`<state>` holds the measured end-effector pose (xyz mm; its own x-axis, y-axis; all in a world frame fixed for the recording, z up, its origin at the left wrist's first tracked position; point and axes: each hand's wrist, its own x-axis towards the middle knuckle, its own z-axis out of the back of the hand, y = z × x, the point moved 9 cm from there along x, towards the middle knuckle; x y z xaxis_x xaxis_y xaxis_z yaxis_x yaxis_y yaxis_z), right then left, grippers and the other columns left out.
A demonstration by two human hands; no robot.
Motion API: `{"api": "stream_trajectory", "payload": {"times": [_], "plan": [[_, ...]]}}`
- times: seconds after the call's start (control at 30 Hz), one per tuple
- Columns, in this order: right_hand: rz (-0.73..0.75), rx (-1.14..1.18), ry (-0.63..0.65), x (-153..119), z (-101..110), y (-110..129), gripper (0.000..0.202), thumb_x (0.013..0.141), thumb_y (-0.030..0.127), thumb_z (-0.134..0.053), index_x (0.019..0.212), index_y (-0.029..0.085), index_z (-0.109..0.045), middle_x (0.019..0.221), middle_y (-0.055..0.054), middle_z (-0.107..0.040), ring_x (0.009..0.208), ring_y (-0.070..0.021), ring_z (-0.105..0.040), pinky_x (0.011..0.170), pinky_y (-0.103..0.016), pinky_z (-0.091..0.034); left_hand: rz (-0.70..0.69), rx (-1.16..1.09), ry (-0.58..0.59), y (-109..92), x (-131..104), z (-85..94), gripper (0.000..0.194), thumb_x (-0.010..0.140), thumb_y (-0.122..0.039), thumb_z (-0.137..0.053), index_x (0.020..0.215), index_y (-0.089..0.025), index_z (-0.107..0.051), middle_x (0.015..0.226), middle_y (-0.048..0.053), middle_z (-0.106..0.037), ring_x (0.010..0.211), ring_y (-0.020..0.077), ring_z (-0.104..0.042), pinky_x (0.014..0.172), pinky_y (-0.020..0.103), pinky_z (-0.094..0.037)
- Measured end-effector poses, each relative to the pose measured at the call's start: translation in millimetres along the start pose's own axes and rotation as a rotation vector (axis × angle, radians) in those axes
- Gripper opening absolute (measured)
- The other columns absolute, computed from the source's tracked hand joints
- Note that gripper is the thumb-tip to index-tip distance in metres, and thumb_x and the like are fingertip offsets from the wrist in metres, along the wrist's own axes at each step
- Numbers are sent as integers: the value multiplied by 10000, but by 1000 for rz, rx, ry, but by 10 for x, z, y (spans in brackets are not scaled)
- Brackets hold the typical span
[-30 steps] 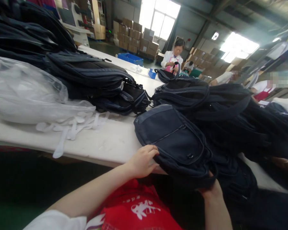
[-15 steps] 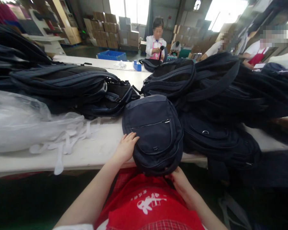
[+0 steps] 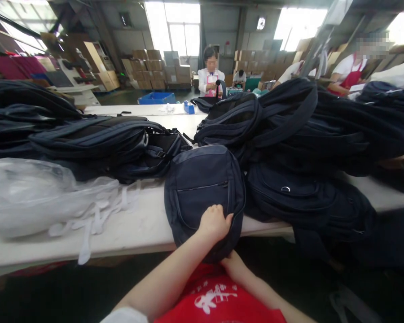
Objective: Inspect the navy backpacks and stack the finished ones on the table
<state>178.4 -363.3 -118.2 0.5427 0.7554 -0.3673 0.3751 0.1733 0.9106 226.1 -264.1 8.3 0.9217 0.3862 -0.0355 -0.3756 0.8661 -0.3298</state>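
Observation:
A dark navy backpack lies at the table's front edge, its zipped front pocket facing up and its lower end overhanging toward my red apron. My left hand rests on the lower front of this backpack, fingers curled against the fabric and thumb toward the right side seam. Under the bag's bottom edge, my right hand grips from below; its fingertips are hidden by the bag. Right beside it lies another navy backpack with a metal D-ring on its front.
Navy backpacks are piled at left and right. A clear plastic bag with white strips lies on the white table. Farther off are a blue tape dispenser, a blue crate and several co-workers.
My left hand has moved from the backpack's left edge rightward onto its lower front, and its fingers have curled. My right hand stays at the bottom edge. The camera view has tilted up.

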Motion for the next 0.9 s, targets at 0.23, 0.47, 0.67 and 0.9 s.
{"api": "stream_trajectory", "payload": {"times": [0.23,0.47,0.67,0.9], "plan": [[-110,-203,83,-62,73,-152,363,699,443,-655,859,118,-683,809,-101,-706,797,-295,-650,738,-412,-510,-100,-57,112,123,124,-237,329,959,-305,-354,887,-159,-640,916,133,-688,889,256,-655,805,355,-464],[-212,172,77,-246,10,-103,663,595,436,-804,1158,151,-599,1166,-130,-655,1054,-298,-617,811,-359,-495,-63,-170,78,200,43,-213,372,956,-377,-359,873,-160,-650,929,132,-697,849,275,-658,752,360,-465],[-295,-130,92,-299,296,-29,555,745,664,-619,897,131,-652,882,-124,-711,757,-212,-666,644,-296,-490,-52,-303,38,324,59,-165,371,956,-398,-377,779,-188,-627,847,62,-686,804,199,-625,716,281,-437],[31,-597,-169,-201,965,1119,511,781,666,-559,788,159,-629,697,-65,-670,611,-157,-610,565,-263,-460,-42,-1058,204,738,-160,-87,415,886,-526,-478,741,-156,-600,699,-12,-612,670,133,-537,641,239,-424]]}}
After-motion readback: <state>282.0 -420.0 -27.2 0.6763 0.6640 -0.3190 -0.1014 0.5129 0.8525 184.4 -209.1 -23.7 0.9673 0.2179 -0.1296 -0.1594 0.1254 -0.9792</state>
